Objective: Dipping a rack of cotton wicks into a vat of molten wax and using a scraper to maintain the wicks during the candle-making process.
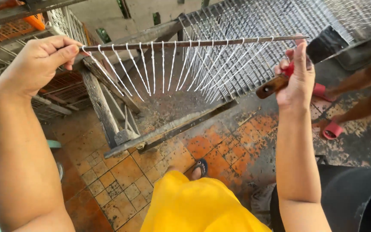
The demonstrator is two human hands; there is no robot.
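A thin brown rod (185, 44) runs level across the upper view, with many white wick strings (164, 68) hanging from it and slanting back toward a metal rack. My left hand (39, 60) pinches the rod's left end between thumb and fingers. My right hand (298, 77) is raised at the rod's right end and grips a tool with a brown wooden handle (272, 86) and a dark flat blade (327, 43); whether it also holds the rod I cannot tell.
A grimy metal frame (168, 129) with rows of rods and strings (254, 25) stands ahead on stained orange tiles (121, 176). Another person's legs in red sandals (332, 129) are at right. A dark bin (357, 197) sits lower right. My yellow clothing (194, 206) fills the bottom.
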